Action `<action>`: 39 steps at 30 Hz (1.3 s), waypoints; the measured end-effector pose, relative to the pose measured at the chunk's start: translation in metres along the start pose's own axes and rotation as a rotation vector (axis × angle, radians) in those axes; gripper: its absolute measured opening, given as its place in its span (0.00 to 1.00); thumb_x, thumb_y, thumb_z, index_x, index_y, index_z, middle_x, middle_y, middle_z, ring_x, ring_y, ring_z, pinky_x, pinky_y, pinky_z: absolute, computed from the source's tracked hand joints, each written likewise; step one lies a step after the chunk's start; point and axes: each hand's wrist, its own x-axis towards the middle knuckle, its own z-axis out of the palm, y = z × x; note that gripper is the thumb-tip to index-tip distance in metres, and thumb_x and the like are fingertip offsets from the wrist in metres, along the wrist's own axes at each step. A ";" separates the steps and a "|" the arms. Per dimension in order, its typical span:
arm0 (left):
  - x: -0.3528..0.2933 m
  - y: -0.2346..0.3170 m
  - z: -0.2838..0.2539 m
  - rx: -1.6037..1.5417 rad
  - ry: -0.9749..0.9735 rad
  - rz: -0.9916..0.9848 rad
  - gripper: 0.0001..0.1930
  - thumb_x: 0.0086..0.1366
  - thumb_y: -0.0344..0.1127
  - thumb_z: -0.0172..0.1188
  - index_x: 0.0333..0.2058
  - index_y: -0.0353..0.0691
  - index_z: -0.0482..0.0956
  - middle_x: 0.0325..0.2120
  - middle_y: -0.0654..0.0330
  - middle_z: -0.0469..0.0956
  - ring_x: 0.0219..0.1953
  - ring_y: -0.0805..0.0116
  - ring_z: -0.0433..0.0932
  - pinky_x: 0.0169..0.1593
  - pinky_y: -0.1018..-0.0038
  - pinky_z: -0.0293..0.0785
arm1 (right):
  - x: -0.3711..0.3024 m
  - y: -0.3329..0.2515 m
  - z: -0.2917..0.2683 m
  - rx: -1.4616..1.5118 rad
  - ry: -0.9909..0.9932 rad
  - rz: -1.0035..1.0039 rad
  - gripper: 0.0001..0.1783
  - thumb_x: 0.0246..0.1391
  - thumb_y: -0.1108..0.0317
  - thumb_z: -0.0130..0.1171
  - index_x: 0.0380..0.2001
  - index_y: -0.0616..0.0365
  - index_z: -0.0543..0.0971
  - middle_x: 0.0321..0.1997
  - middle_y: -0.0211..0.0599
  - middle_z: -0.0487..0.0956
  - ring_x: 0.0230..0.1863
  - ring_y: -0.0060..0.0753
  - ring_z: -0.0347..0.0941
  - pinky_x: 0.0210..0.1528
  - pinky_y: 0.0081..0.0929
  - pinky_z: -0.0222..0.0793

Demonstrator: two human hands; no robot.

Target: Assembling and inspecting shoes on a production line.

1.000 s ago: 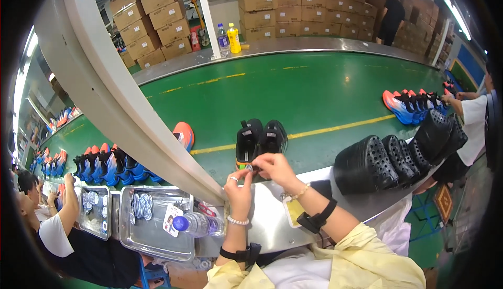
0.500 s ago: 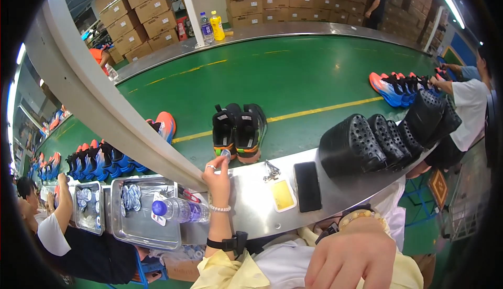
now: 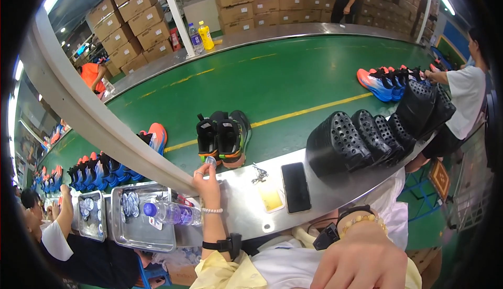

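Observation:
My left hand [image 3: 207, 187] pinches a small round pale-blue piece [image 3: 210, 160] between thumb and fingers. It reaches to the near end of a pair of black sneakers [image 3: 229, 134] with orange and green trim, side by side on the green belt. Whether the piece touches the shoe I cannot tell. Similar blue-white pieces [image 3: 130, 204] lie heaped in a metal tray [image 3: 144, 241] to the left. My right hand [image 3: 361, 263] is close in front of my body at the lower edge, fingers pointing down. Its fingertips are cut off by the frame.
A bottle [image 3: 173, 214] lies across the tray's edge. A phone [image 3: 296, 188], a yellow-white card [image 3: 271, 197] and black clogs [image 3: 340, 145] stand or lie on the metal ledge. A white post [image 3: 112, 126] slants at left. Orange-blue sneakers [image 3: 377, 83] and a co-worker [image 3: 463, 92] are at right.
The view has shifted, so most things sit further left in the picture. My left hand still pinches the small piece by the sneakers. My right hand shows slightly lower, its fingers further out of frame.

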 end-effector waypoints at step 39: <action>-0.020 0.136 0.057 -0.387 -0.159 0.382 0.12 0.64 0.29 0.57 0.47 0.36 0.73 0.63 0.57 0.58 0.50 0.70 0.71 0.42 0.77 0.77 | -0.026 -0.065 0.038 -0.476 -0.020 -0.034 0.09 0.56 0.78 0.50 0.24 0.62 0.77 0.19 0.31 0.69 0.14 0.24 0.60 0.14 0.19 0.51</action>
